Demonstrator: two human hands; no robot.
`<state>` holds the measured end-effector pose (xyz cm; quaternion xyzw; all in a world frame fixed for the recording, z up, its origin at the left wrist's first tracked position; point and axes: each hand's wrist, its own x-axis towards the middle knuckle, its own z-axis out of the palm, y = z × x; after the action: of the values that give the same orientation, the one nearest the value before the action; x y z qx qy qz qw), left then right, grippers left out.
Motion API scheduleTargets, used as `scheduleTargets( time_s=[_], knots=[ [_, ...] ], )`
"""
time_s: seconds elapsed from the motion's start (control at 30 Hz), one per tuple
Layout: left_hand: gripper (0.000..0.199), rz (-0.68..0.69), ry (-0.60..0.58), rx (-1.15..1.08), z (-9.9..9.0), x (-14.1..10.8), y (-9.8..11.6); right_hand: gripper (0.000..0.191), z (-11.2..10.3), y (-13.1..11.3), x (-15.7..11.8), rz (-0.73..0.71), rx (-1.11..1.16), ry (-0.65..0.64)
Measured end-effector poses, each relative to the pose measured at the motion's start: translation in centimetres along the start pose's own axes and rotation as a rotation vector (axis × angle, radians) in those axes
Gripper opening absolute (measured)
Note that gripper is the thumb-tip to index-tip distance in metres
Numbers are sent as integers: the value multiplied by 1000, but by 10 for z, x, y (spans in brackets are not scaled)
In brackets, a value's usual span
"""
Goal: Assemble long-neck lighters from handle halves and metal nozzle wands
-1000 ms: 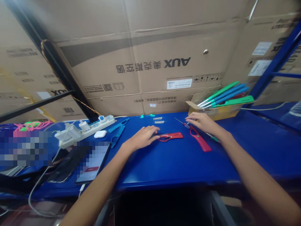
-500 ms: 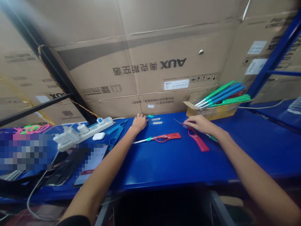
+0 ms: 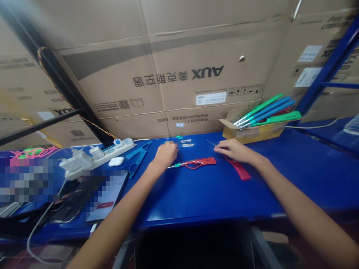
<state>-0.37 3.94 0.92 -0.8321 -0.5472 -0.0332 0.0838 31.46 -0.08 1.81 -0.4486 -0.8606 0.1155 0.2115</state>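
Observation:
My left hand [image 3: 167, 154] is curled low over the blue table, left of two small clear parts [image 3: 187, 145]; its fingertips are closed on something I cannot make out. Below it lies a red lighter half [image 3: 206, 161] with a metal rod and a green piece [image 3: 177, 165]. My right hand [image 3: 230, 148] has fingers pinched together near a thin metal rod [image 3: 211, 142], over the upper end of another red lighter part [image 3: 241, 171]; what the pinch holds is hidden. A small green piece [image 3: 178, 136] lies by the cardboard.
Blue handle halves [image 3: 137, 160], a white earphone case [image 3: 116, 161], a power strip [image 3: 105, 154] and a tablet [image 3: 110, 194] are at the left. An open carton [image 3: 263, 132] of green and blue lighters stands back right. Large cardboard boxes [image 3: 168, 48] wall the back.
My left hand has drawn back slightly toward me and its fingers have curled in. My right hand has shifted slightly left, covering the upper end of the red part.

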Motion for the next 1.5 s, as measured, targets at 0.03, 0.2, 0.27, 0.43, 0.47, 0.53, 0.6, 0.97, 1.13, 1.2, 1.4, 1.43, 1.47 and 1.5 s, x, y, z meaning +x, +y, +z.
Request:
scheduleTargets(
  time_s=[0.03,0.2,0.27,0.43,0.47,0.53,0.6,0.97,1.13,1.2,1.4,1.43,1.47,1.5],
  knots=[
    [28,-20,69,-13,0,0,-1,40,0,0,0,-2,-1,1],
    [32,-181,97,-11,12,8,-13,40,1,-1,0,-11,4,-10],
    [29,-185,91,26,16,9,-13,40,1,0,0,-10,8,-9],
    [27,-150,108,55,17,7,-4,40,2,-1,0,-7,12,-10],
    [31,-141,111,58,16,6,-2,40,3,-2,0,-9,14,-15],
    [37,-125,124,65,16,4,1,40,5,-4,1,-18,24,-27],
    [40,-126,141,66,18,4,3,40,8,-7,2,-28,36,-39],
    [19,-24,95,-81,14,8,-11,41,10,-13,4,-42,50,-54],
    [32,85,192,-248,4,0,-12,41,12,-15,3,-54,55,-61],
    [23,186,284,-403,-1,-4,-9,40,16,-17,4,-82,62,-64],
    [9,472,141,-737,-18,-19,15,38,25,-36,3,-190,91,-123],
    [10,477,83,-765,-19,-21,19,38,25,-39,4,-197,97,-136],
    [10,471,30,-788,-18,-22,22,37,26,-41,4,-201,100,-144],
    [11,458,-4,-804,-17,-23,25,37,27,-43,4,-204,101,-148]
  ],
)
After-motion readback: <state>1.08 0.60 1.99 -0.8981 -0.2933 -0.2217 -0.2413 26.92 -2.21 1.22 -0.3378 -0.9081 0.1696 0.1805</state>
